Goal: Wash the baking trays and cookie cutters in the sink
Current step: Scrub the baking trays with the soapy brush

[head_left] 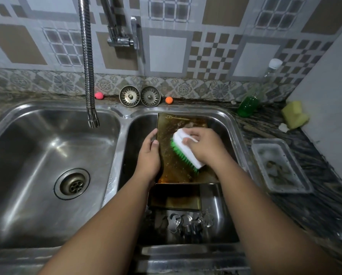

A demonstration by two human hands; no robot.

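Observation:
A brown-stained baking tray (178,169) stands tilted in the right sink basin (225,120). My left hand (149,155) grips the tray's left edge, thumb on its face. My right hand (201,146) holds a white scrub brush (183,149) whose green bristles press against the tray. A second dark tray (175,199) lies below it in the basin. Several metal cookie cutters (188,224) lie on the basin floor near the front edge.
The left basin (37,155) has an open drain (72,184), with the flexible tap hose (87,66) hanging above it. Two strainer plugs (139,96) lean on the back ledge. On the right counter are a green soap bottle (248,105), a yellow sponge (294,115) and a plastic container (280,165).

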